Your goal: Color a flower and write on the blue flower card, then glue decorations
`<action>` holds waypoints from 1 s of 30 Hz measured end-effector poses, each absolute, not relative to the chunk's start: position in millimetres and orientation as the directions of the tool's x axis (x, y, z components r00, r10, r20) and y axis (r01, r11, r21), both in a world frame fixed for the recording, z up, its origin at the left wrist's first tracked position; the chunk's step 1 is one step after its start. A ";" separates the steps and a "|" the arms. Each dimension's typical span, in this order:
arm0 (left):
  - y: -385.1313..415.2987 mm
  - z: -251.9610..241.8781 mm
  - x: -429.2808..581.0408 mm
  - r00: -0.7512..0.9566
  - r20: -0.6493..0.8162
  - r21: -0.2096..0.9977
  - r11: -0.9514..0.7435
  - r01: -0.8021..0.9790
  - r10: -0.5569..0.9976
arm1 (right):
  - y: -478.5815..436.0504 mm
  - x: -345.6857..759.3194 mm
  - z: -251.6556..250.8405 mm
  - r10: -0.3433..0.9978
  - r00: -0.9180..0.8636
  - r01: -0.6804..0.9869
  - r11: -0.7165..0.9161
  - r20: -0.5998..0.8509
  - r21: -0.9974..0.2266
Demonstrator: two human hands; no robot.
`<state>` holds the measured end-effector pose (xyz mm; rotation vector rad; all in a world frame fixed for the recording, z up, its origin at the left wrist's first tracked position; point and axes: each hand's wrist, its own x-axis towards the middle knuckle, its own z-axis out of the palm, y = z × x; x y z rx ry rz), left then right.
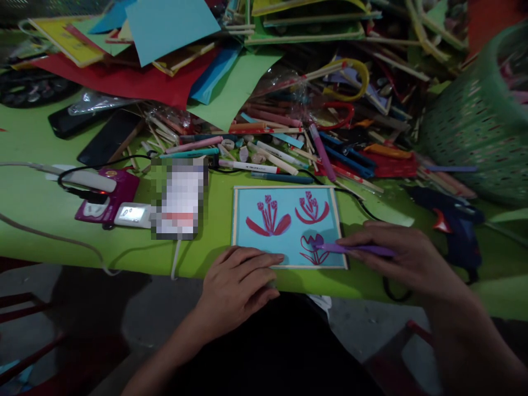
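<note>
The right hand [406, 263] grips a purple pen [336, 248] between thumb and fingers, its tip on the tulip [317, 241] at the lower right of a blue card [286, 242]. The left hand [241, 280] is not closed around anything; its fingers lie loosely spread over the card's bottom edge, near the front of the green table [218, 220].

Part of the tulip's head looks filled with purple, inside a darker red outline. For an even fill, short strokes running the same way, each slightly overlapping the last, should serve best, slowing near the pointed tips so that the colour stays inside the line. A light touch is wise, since pressing hard could roughen the paper.

The left fingers are well placed to steady the card; firm, flat pressure should stop it slipping, and they stay clear of the drawing there. The pen hand comes in over the right-hand stick border [340, 225], so it is best kept raised, off the fresh ink. The glue gun [451, 225] lies near that wrist; give it room.
</note>
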<state>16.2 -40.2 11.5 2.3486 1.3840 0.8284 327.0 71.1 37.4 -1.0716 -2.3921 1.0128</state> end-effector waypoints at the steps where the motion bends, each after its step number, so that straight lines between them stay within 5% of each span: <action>1: -40.0 11.6 16.2 0.373 0.328 0.513 -0.496 0.701 0.868 | 71.2 327.3 37.3 0.745 -0.667 0.512 0.465 0.007 -0.722; 30: -39.5 12.6 16.6 0.370 0.333 0.509 -0.496 0.704 0.867 | 71.0 323.2 34.7 0.721 -0.692 0.498 0.517 0.040 -0.696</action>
